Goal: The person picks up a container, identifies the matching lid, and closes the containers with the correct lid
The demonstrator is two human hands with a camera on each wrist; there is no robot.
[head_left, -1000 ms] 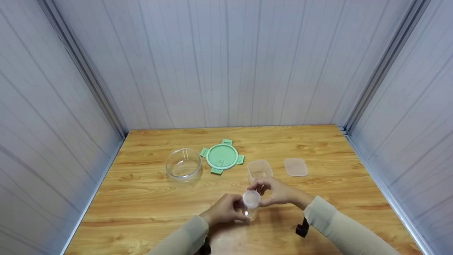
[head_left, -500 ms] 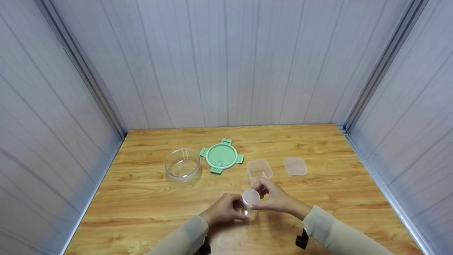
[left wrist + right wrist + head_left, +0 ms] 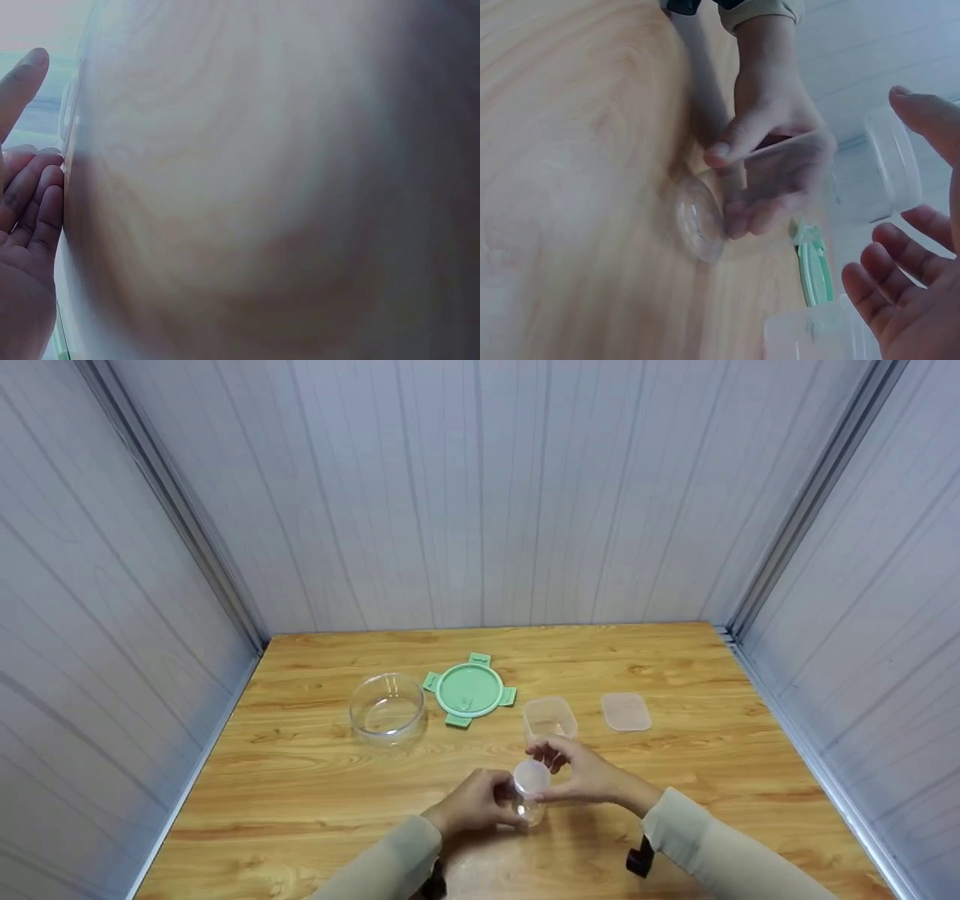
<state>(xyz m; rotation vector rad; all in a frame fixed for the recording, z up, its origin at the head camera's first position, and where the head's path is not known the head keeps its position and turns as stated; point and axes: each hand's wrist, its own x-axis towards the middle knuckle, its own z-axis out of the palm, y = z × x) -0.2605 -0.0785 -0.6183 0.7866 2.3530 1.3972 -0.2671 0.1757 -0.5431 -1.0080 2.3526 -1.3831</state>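
A clear plastic jar [image 3: 529,812] with a round whitish lid [image 3: 532,776] stands upright on the table. My left hand [image 3: 474,802] grips the jar's body from the left, thumb at the front; in the right wrist view its fingers show through the clear wall. On the other side my right hand [image 3: 589,772] is spread about the lid. Its thumb lies at the lid's near edge and its fingers at the far side. In the right wrist view the lid [image 3: 892,161] sits between the thumb and loosely bent fingers; firm contact cannot be made out.
Just beyond the right hand is a clear square container [image 3: 551,716], with its flat square lid [image 3: 626,712] to the right. Farther left lie a green round lid [image 3: 470,690] with clip flaps and a round glass bowl [image 3: 388,706]. Panels [image 3: 480,495] enclose the table.
The right thumb has swung toward the front of the lid. Half a second ago the right fingers were drawn in farther right; now they reach left behind the lid. The left hand stays put.
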